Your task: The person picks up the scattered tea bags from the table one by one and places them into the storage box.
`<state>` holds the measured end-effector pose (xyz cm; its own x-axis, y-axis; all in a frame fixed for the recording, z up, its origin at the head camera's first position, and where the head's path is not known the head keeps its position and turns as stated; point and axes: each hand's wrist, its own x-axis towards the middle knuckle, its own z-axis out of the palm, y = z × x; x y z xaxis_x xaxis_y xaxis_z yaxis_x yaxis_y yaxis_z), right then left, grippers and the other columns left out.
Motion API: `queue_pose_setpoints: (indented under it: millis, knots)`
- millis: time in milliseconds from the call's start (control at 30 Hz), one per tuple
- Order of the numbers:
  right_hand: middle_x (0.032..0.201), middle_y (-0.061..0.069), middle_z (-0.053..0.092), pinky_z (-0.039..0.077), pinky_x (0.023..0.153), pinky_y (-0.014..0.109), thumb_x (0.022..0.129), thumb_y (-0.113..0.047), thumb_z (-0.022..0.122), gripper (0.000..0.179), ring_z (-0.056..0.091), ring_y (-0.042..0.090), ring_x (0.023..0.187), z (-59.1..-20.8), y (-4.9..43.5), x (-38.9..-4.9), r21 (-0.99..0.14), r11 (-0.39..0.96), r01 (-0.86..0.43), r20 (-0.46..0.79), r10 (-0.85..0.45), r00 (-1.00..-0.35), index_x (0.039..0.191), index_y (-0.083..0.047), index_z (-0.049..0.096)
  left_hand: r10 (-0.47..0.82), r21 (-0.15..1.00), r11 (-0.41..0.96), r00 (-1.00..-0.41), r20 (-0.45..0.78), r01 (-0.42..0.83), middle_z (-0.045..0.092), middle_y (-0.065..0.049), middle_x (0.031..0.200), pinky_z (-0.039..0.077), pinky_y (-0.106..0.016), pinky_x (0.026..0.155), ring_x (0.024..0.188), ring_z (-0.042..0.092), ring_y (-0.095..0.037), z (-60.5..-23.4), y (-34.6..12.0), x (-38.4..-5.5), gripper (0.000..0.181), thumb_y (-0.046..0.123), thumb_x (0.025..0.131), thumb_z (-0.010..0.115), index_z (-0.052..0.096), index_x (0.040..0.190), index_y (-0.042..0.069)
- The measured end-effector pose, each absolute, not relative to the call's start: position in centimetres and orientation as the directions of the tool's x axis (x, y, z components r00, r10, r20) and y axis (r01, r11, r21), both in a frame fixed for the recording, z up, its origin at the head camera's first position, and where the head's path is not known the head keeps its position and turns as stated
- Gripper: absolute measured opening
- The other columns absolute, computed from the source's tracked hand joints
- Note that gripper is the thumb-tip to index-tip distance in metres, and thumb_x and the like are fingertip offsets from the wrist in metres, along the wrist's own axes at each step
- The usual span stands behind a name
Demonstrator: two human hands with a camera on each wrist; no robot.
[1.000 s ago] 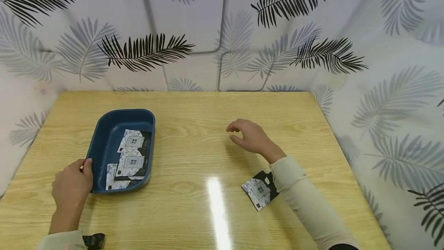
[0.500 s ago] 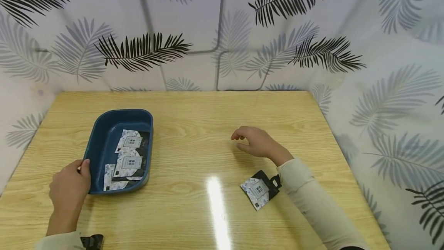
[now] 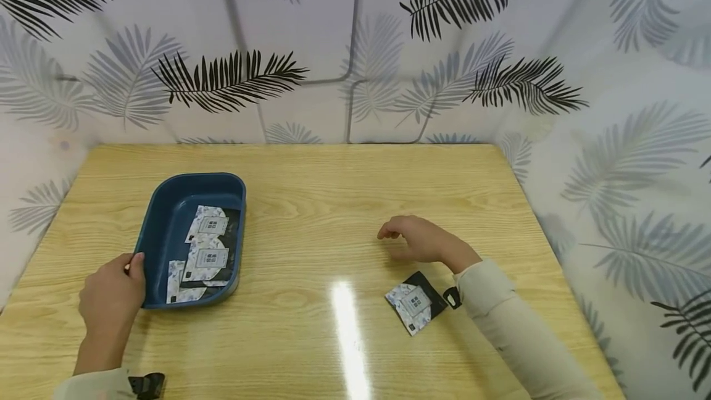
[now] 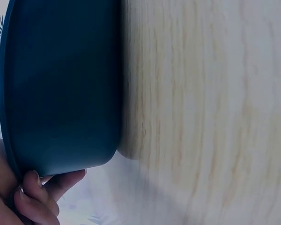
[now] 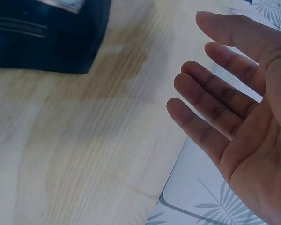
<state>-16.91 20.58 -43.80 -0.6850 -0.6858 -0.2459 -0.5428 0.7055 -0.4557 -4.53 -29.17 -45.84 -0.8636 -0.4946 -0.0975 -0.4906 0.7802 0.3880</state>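
Observation:
My left hand (image 3: 113, 292) grips the near-left rim of a dark blue plastic bin (image 3: 176, 197). In the left wrist view, the fingers (image 4: 37, 199) are curled at the edge of the bin's wall (image 4: 61, 89). Several black-and-white printed sachets (image 3: 207, 258) lie overlapping inside it. Another sachet (image 3: 413, 304) of the same print lies flat on the table, right of the middle. Just behind this one hovers my right hand (image 3: 424, 239), holding nothing. Its fingers (image 5: 210, 119) are loosely bent and apart in the right wrist view, with the sachet's dark end (image 5: 47, 37) at upper left.
The light wood table (image 3: 300, 215) meets a leaf-patterned wall covering (image 3: 333, 48) at its back and right edges. A streak of glare (image 3: 350, 338) crosses the front middle. A small black device (image 3: 452, 297) sits at the right wrist.
My right hand has moved back towards the person and slightly right, closer to the loose sachet, which now shows more fully. The left hand still holds the bin in place.

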Motion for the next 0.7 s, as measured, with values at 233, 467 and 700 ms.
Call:
queue_pose_setpoints:
  millis: [233, 467, 700]
  knots:
    - [0.130, 0.006, 0.064, 0.051, 0.100, 0.045, 0.088, -0.021, 0.078, 0.045, 0.062, 0.027, 0.118, -43.7, 21.5, -15.3, -0.458, 0.697, -0.551, -0.289, -0.703, -0.649, 0.129, -0.011, 0.064, -0.497, 0.396, 0.775, -0.862, -0.101, -0.493, 0.057, -0.040, 0.125, 0.051, -0.066, 0.067, 0.105, 0.057, -0.063, -45.6, -29.2, -4.6, 0.047, 0.032, 0.108, 0.036, 0.057, 0.132, -0.004]
    - [0.160, 0.013, 0.033, 0.042, 0.111, 0.054, 0.077, -0.026, 0.087, 0.082, 0.037, 0.037, 0.146, -44.1, 22.4, -13.4, -0.522, 0.709, -0.474, -0.418, -0.698, -0.582, 0.147, -0.016, 0.046, -0.495, 0.389, 0.776, -0.861, -0.113, -0.497, 0.056, -0.040, 0.126, 0.051, -0.066, 0.069, 0.106, 0.057, -0.063, -45.5, -29.2, -4.8, 0.049, 0.032, 0.108, 0.036, 0.056, 0.133, -0.005]
    - [0.167, 0.018, 0.014, 0.038, 0.114, 0.058, 0.076, -0.022, 0.087, 0.089, 0.020, 0.042, 0.153, -45.3, 23.0, -11.9, -0.527, 0.697, -0.486, -0.389, -0.707, -0.591, 0.151, -0.017, 0.040, -0.507, 0.389, 0.763, -0.851, -0.135, -0.516, 0.055, -0.040, 0.128, 0.050, -0.066, 0.069, 0.107, 0.056, -0.063, -45.5, -29.0, -4.6, 0.050, 0.034, 0.108, 0.034, 0.055, 0.135, -0.003]
